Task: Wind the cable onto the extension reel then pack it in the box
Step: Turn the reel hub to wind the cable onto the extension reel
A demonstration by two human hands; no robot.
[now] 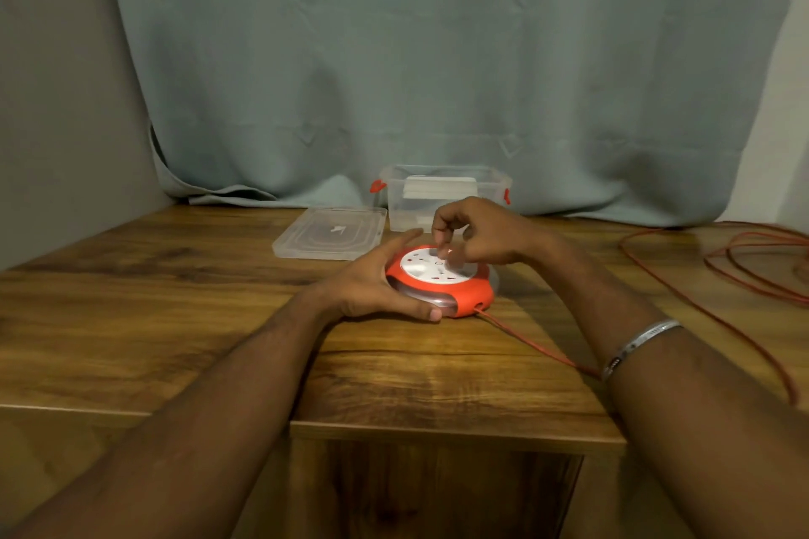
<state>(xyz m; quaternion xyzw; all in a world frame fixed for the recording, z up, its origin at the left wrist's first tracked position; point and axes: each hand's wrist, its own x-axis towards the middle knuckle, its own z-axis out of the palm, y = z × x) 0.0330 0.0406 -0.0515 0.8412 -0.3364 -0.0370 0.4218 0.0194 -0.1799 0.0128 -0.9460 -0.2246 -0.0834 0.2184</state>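
Note:
A round orange extension reel with a white socket face lies flat on the wooden table. My left hand clasps its left side, thumb at the front and fingers along the rim. Above the white face, my right hand has its fingertips pinched on the centre of the reel; what it pinches is blurred. An orange cable leaves the reel's front right, passes under my right forearm and lies in loose loops at the table's right. A clear box with orange clips stands open behind the reel.
The box's clear lid lies flat to the left of the box. A grey-green curtain hangs behind the table. The table's front edge steps back on the left, near my left forearm.

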